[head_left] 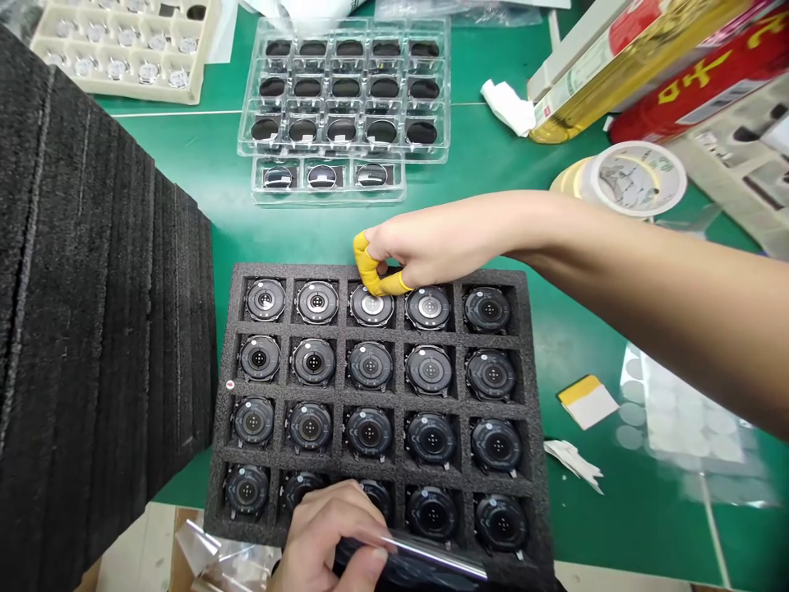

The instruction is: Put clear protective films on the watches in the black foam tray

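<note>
A black foam tray [399,403] holds round watch cases in rows, backs facing up. My right hand [425,247], with yellow finger cots on thumb and forefinger, reaches in from the right. Its fingertips close together at the upper edge of a watch case [372,307] in the far row's middle pocket. Whether they pinch the case or something small on it is hidden. At the tray's near edge my left hand [336,530] grips a glossy dark sheet-like item [425,563] with a shiny, clear edge; its kind is unclear. That hand partly covers two near-row watch cases.
Stacked black foam trays [92,312] rise at left. Clear blister trays [345,107] of dark round lenses stand behind, with a cream tray [123,49] far left. Tape rolls [641,177], a gold box [592,74], round stickers [684,411] and paper scraps [573,462] lie rightward.
</note>
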{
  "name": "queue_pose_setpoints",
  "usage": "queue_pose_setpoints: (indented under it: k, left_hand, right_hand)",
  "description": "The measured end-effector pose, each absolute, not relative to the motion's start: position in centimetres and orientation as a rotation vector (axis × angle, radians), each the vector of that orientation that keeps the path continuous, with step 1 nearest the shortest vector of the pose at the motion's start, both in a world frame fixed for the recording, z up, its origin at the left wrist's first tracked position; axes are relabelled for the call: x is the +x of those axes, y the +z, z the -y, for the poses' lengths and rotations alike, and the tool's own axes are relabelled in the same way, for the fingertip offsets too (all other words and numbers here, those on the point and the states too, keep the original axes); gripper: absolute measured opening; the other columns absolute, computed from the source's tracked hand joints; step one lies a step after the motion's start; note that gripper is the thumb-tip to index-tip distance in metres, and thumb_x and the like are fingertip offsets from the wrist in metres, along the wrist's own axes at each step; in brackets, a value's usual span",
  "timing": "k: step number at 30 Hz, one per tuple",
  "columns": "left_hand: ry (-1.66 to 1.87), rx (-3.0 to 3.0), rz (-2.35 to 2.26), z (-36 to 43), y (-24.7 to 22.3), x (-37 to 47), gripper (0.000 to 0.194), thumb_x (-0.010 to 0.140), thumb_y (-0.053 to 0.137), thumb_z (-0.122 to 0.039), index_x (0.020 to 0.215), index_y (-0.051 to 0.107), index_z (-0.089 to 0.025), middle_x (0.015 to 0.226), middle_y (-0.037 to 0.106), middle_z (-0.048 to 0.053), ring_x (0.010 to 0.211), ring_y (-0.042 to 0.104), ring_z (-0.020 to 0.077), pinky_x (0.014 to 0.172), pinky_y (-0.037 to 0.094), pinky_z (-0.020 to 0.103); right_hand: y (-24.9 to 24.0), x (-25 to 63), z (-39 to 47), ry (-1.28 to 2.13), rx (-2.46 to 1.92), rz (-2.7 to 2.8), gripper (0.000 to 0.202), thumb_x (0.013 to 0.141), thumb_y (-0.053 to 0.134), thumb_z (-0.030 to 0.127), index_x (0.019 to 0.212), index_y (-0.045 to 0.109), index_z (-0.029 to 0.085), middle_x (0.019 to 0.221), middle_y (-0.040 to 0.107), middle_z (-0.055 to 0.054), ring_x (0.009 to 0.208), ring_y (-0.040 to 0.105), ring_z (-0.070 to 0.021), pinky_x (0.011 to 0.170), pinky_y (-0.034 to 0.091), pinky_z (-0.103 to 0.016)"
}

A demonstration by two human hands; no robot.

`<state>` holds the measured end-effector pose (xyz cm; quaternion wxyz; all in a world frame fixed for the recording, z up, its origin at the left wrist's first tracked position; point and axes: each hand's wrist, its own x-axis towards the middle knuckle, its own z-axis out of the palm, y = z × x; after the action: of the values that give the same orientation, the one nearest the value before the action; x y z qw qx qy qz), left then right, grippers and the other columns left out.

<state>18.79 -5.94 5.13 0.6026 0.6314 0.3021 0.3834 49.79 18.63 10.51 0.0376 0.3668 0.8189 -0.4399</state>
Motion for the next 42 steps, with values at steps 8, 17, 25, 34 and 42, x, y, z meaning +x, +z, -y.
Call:
queue_pose_setpoints:
  k: [8,17,25,34,42]
  left_hand:
    - [0.916,1.464,-0.712,6.5,4.4,18.8,0.015,0.112,0.062,-0.037,0.112,0.07,-0.024,0.075,0.074,0.003,0.061,0.068,0.0162,0.061,0.054,0.026]
    - [0.966,1.468,-0.75,6.6,4.3,19.1,0.018,0.112,0.063,-0.039,0.109,0.07,-0.024,0.073,0.074,0.002,0.06,0.068,0.0155,0.06,0.054,0.025]
    - [0.993,1.472,-0.778,6.2,4.9,19.6,0.02,0.112,0.063,-0.041,0.104,0.07,-0.023,0.069,0.073,0.002,0.056,0.066,0.015,0.057,0.052,0.025]
    - [1.014,1.464,-0.781,6.4,4.7,19.7,0.022,0.112,0.063,-0.041,0.103,0.071,-0.023,0.069,0.074,0.002,0.056,0.066,0.0147,0.057,0.051,0.025]
    - [1.004,1.44,-0.76,6.6,4.2,19.5,0.019,0.111,0.065,-0.04,0.106,0.073,-0.024,0.071,0.075,0.002,0.058,0.067,0.015,0.058,0.052,0.026]
  right_hand:
    - [10.9,49.4,-18.3,-1.393,1.158,-2.503,0.02,0.093,0.071,0.029,0.075,0.067,0.021,0.082,0.062,0.001,0.066,0.046,-0.0134,0.065,0.035,-0.032]
    - [11.0,49.4,-18.2,-1.414,1.177,-2.488,0.017,0.093,0.07,0.027,0.077,0.067,0.021,0.083,0.062,0.001,0.067,0.048,-0.0133,0.065,0.037,-0.032]
    - [11.0,49.3,-18.1,-1.417,1.163,-2.493,0.016,0.092,0.067,0.025,0.076,0.065,0.021,0.079,0.063,0.001,0.066,0.048,-0.0133,0.064,0.038,-0.031]
    - [10.9,49.2,-18.0,-1.375,1.203,-2.482,0.013,0.09,0.067,0.017,0.078,0.067,0.02,0.086,0.064,0.001,0.068,0.048,-0.0128,0.066,0.037,-0.032]
    - [11.1,49.0,-17.9,-1.344,1.209,-2.472,0.017,0.092,0.067,0.012,0.076,0.066,0.019,0.082,0.063,0.002,0.066,0.045,-0.012,0.065,0.035,-0.031]
